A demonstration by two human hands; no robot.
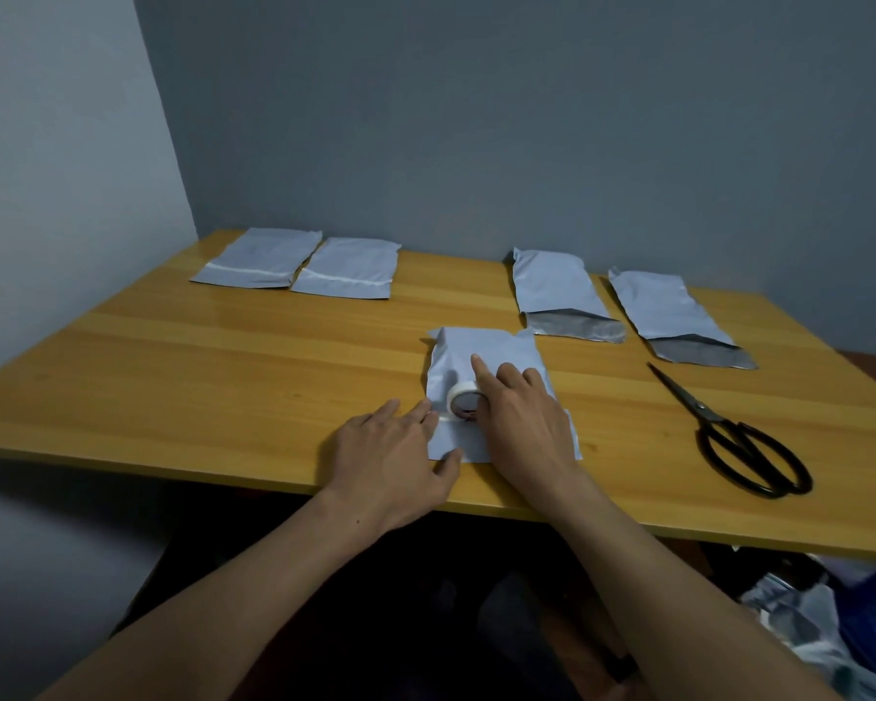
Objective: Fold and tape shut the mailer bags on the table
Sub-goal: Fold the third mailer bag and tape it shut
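A pale blue mailer bag [496, 354] lies near the front edge of the wooden table [223, 376]. A white tape roll [464, 399] stands on it, and a strip of tape runs from the roll to the left over the bag. My right hand [522, 422] holds the roll, index finger stretched out on the bag. My left hand [390, 457] lies flat, fingertips pressing the tape end and the bag's left edge. Two taped bags [259, 263] [347, 270] lie at the back left. Two bags with open grey flaps [557, 290] [666, 311] lie at the back right.
Black scissors [744, 442] lie shut on the table to the right of my hands. Grey walls close the table's back and left sides. Crumpled plastic bags [800, 619] sit on the floor at the lower right.
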